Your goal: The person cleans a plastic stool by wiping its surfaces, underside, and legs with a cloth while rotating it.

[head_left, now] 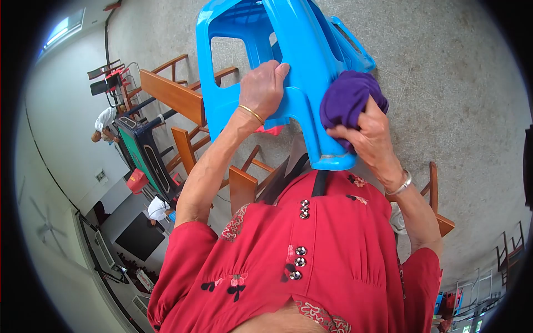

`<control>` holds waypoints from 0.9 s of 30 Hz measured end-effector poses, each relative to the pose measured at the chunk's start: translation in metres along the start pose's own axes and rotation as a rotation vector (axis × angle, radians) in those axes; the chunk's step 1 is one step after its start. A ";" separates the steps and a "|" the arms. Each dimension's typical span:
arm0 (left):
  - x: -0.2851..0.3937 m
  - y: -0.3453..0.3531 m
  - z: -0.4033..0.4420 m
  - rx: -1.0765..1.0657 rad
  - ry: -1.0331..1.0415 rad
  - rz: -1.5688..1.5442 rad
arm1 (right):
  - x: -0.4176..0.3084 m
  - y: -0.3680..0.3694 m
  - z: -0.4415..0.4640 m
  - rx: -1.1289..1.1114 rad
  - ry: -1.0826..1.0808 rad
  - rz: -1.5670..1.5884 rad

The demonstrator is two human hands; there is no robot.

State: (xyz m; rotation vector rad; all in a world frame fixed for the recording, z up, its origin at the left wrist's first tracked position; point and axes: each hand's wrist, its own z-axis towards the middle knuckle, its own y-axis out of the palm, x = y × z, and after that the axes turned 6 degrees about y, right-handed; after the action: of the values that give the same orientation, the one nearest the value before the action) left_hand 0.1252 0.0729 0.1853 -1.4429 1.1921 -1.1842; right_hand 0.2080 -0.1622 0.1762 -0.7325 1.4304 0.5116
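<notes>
A blue plastic stool (302, 72) is held up in front of me, tilted on its side with a leg toward my body. My left hand (264, 89) is closed round the edge of one of its openings, the thumb on top. In my right hand (369, 133) is a bunched purple cloth (350, 100), pressed against or right beside the stool's near leg. The fingers under the cloth are partly hidden.
Wooden benches (172, 97) stand on the grey floor (444, 83) to the left. Beyond them is a green-topped table (136, 150), with a person in white (104, 122) beside it. Another wooden stool (438, 216) is close on my right.
</notes>
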 end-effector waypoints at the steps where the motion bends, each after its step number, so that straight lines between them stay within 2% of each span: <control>1: 0.000 0.000 -0.002 0.020 -0.004 -0.025 | -0.002 0.011 0.013 0.047 0.000 -0.055; 2: 0.001 0.003 -0.003 0.021 -0.019 -0.022 | -0.002 0.018 0.025 0.092 -0.001 -0.110; 3: 0.005 0.007 0.001 0.064 0.011 0.004 | 0.006 0.024 0.042 0.133 -0.096 -0.286; 5: 0.008 0.007 0.005 0.123 0.038 0.036 | 0.013 0.027 0.075 0.186 -0.056 -0.368; 7: 0.015 0.002 0.009 0.033 -0.192 -0.118 | 0.026 0.021 0.099 0.151 -0.313 -0.541; 8: 0.007 0.006 0.006 0.080 -0.055 -0.061 | 0.028 0.023 0.110 0.154 -0.217 -0.422; 11: -0.002 0.001 -0.002 0.038 -0.113 -0.075 | 0.032 0.030 0.116 0.143 -0.222 -0.274; 12: -0.004 0.000 -0.004 0.051 -0.125 -0.066 | 0.021 0.026 0.109 0.090 -0.072 -0.205; 13: -0.006 -0.001 -0.006 0.089 -0.032 0.011 | 0.009 0.022 0.098 0.080 -0.087 -0.204; 14: -0.006 0.000 -0.009 0.124 0.059 0.084 | -0.005 0.016 0.082 -0.027 -0.084 -0.217; 17: -0.006 -0.005 -0.011 0.081 0.060 0.099 | -0.040 0.002 0.032 -0.303 -0.074 -0.338; 21: -0.002 -0.005 -0.014 0.090 0.031 0.058 | -0.056 -0.003 -0.009 -0.351 -0.084 -0.538; 22: -0.005 0.008 -0.010 0.046 -0.058 0.034 | -0.057 -0.002 -0.012 -0.322 -0.076 -0.575; 27: -0.007 0.006 -0.015 0.048 -0.047 0.050 | -0.056 0.017 0.014 -0.368 -0.116 -0.601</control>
State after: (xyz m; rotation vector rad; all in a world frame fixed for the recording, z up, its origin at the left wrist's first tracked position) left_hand 0.1095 0.0779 0.1811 -1.3902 1.1531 -1.1316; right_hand 0.1996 -0.1344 0.2289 -1.3476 0.9467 0.3362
